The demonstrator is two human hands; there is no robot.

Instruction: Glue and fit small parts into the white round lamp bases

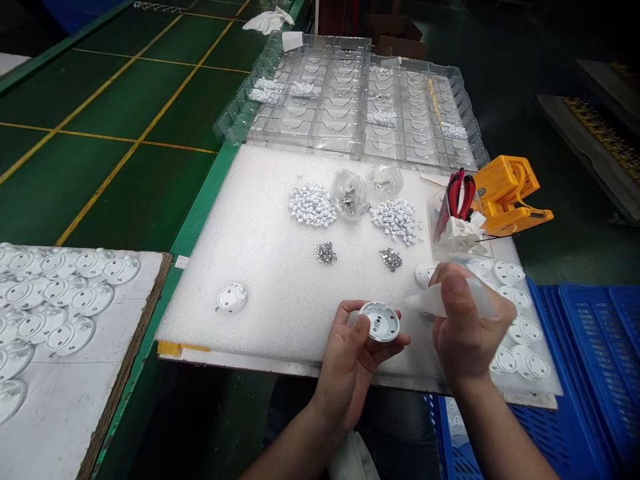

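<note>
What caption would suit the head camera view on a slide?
Left hand holds a round white plastic housing; right hand grips a translucent squeeze bottle over white foam.

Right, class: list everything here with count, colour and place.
foam sheet: one, white, on green bench
tray: one, clear, beyond foam
pliers: one pair, red, in clear box
tool: one, yellow, beside pliers
crate: one visible, blue, lower right
small parts: four piles, white and silver, on foam
bags: two, clear, on foam
caps: many, white, on foam and left board
left hand: one, front, holding a white cap
right hand: one, front, gripping white bottle
</note>
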